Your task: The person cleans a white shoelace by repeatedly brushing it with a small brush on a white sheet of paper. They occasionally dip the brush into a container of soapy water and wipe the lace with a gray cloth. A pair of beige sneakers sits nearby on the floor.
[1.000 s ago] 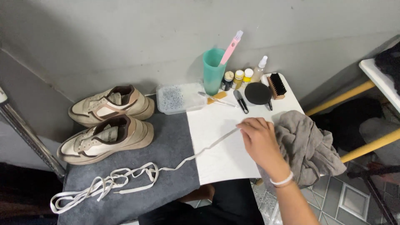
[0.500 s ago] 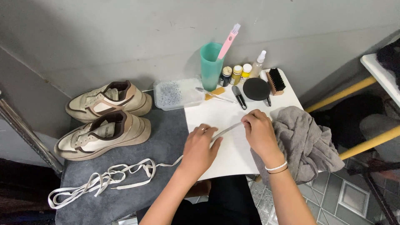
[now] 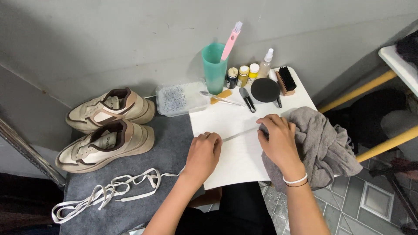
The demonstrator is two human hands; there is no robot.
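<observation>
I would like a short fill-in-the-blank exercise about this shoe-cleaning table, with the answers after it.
1. Both hands, left hand and right hand, stretch a white ___ over the white board.
2. The pink brush stands in a green ___.
3. The two shoes lie on the person's ___ side.
4. Under the right hand lies a grey ___.

Answers: shoelace; cup; left; cloth
</observation>
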